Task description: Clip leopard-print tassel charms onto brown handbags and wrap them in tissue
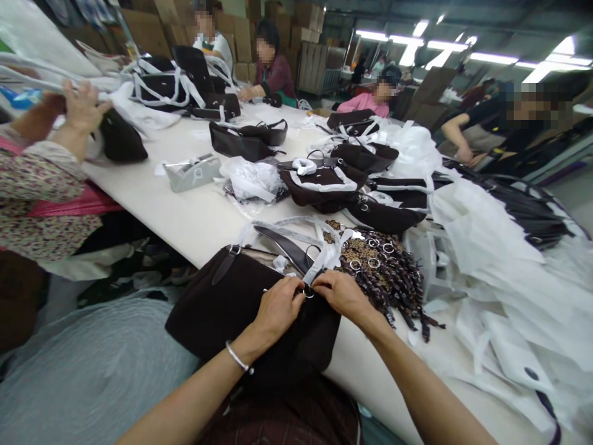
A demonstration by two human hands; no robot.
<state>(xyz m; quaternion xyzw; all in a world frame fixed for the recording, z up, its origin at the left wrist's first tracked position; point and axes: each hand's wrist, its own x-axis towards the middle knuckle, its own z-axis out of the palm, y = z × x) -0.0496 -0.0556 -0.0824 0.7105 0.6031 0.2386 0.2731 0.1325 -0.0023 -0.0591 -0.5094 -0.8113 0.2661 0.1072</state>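
Observation:
A dark brown handbag (217, 309) lies tilted at the table's near edge, against my lap. Both my hands work close together at its top edge, around a silver metal ring (308, 294). My left hand (278, 309), with a bracelet at the wrist, is closed with thumb and fingertips at the ring. On the ring's other side my right hand (345, 296) is pinched shut; its fingertips hide what they hold. The bag's dark strap (285, 247) and white-wrapped handle (327, 250) rise just behind my hands.
Tasselled leopard-print pieces with rings (370, 266) lie in a pile beyond my right hand. Several brown handbags (324, 182) and a grey holder (194, 172) stand farther back. White wrapping sheets (500, 247) cover the right side. A bubble-wrap roll (102, 371) stands lower left. Co-workers surround the table.

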